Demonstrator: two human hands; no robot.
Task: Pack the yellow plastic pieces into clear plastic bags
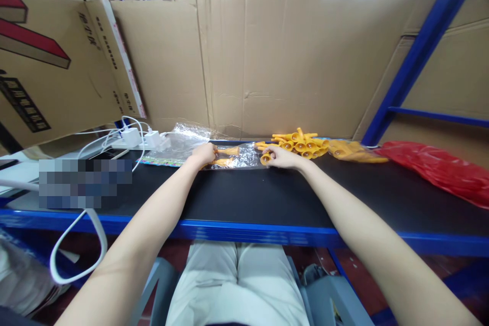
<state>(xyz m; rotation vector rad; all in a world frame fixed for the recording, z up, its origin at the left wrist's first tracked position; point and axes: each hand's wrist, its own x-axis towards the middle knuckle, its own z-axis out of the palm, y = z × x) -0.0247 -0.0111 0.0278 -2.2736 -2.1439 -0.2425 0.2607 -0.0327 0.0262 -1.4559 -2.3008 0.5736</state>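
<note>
My left hand (204,155) is closed at the narrow ends of two yellow horn-shaped pieces (229,151), whose wide ends point right. They lie over or inside a clear plastic bag (246,157); I cannot tell which. To the right, the fingers of my right hand (283,157) pinch another yellow horn (265,159), its round mouth facing me. Just behind this hand is a pile of similar yellow horns (305,145), with several mouths turned toward me. Crumpled clear plastic (185,137) stands up behind my left hand.
The black tabletop (252,198) has a blue metal front edge (252,232). At right lie a bag of yellow pieces (353,152) and a red plastic bag (431,165). White chargers (132,136) and cables stand left. A cardboard wall (286,66) closes off the back.
</note>
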